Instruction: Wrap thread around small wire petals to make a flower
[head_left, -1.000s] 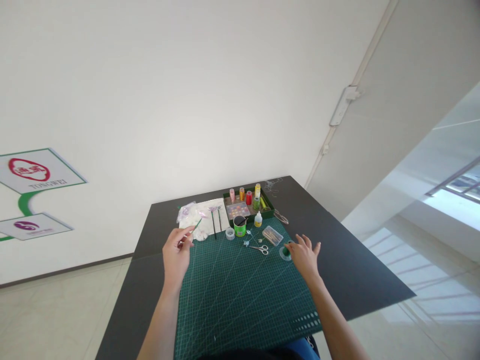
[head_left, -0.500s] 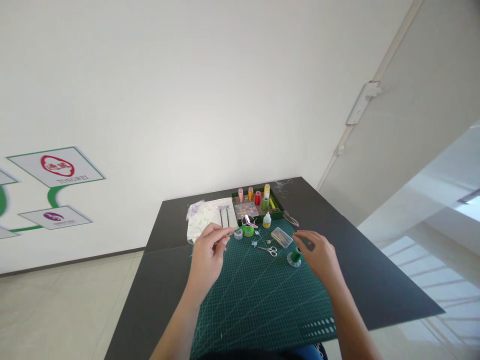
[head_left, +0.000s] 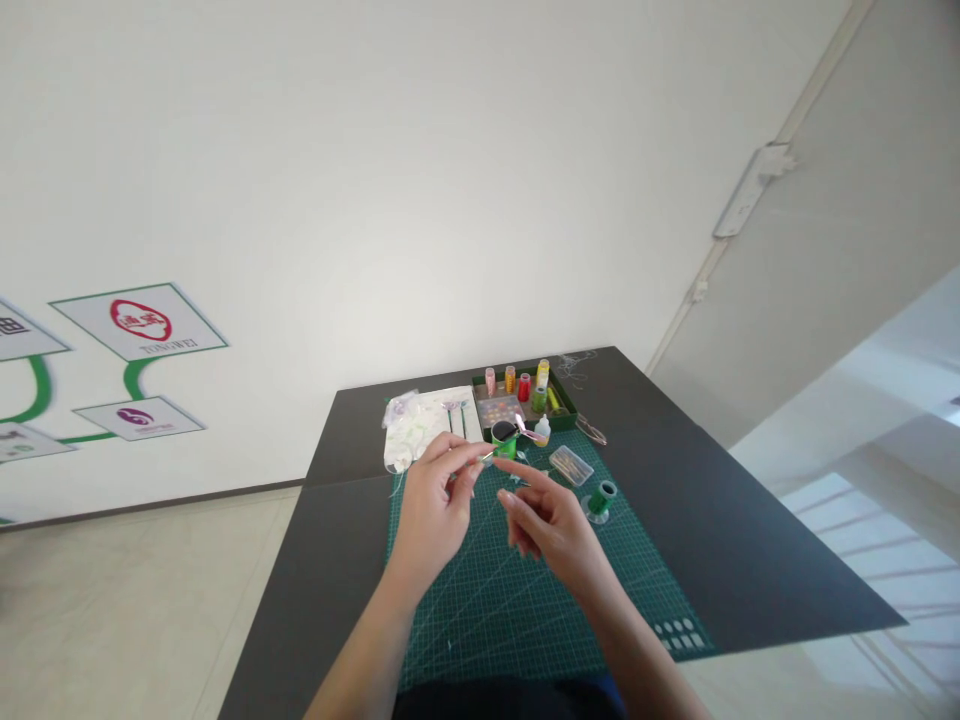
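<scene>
My left hand (head_left: 435, 500) is closed in a pinch over the green cutting mat (head_left: 480, 600), holding a thin green stem-like stick (head_left: 507, 441) that points up and to the right. My right hand (head_left: 551, 525) is beside it, its index finger stretched towards the stick and its thumb apart, with nothing visible in it. I cannot tell whether that fingertip touches the stick or a fine thread. A spool of green thread (head_left: 602, 497) stands to the right of my right hand. Behind the fingers is a green tub (head_left: 504, 450), partly hidden.
A dark tray (head_left: 570, 420) of coloured bottles stands at the back, beside a white board (head_left: 471, 425) with thin stemmed pieces. A clear box (head_left: 571, 466), a dropper bottle (head_left: 542, 431) and a looped tool (head_left: 592, 430) lie nearby on the black table (head_left: 720, 540).
My right hand has moved left from near the spool to beside my left hand, its index finger now extended. The scissors are now hidden behind it. The view has shifted slightly.
</scene>
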